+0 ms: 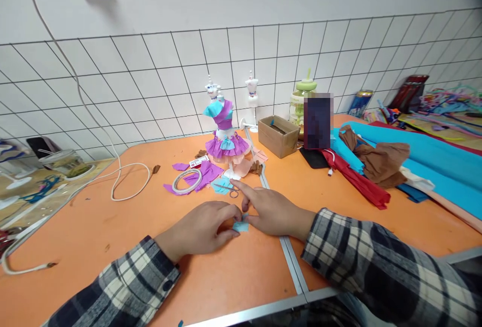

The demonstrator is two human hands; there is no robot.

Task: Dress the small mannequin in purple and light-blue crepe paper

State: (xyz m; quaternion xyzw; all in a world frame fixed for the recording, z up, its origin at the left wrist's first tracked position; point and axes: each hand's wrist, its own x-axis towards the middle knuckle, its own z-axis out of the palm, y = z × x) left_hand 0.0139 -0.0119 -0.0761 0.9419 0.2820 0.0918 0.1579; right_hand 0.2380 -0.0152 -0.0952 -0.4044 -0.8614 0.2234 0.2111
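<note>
A small piece of light-blue crepe paper (241, 226) lies low over the orange table between my hands. My left hand (205, 226) has its fingertips curled closed on the paper's left side. My right hand (273, 211) meets it from the right, thumb and bent fingers closed at the paper, with the index finger stretched forward. Just beyond that finger, small scissors (232, 191) rest on blue paper scraps (221, 184). Behind them stands a small mannequin (224, 131) dressed in a purple and blue paper top with a ruffled purple and peach skirt.
A roll of white tape (187, 181) lies on purple paper scraps (207, 174). Behind are a cardboard box (278, 136), a bare mannequin (252, 96), a green-lidded bottle (299, 103) and an upright phone-like screen (318, 121). Coloured crepe paper (387, 161) covers the right side; a white cable (116, 156) loops at left.
</note>
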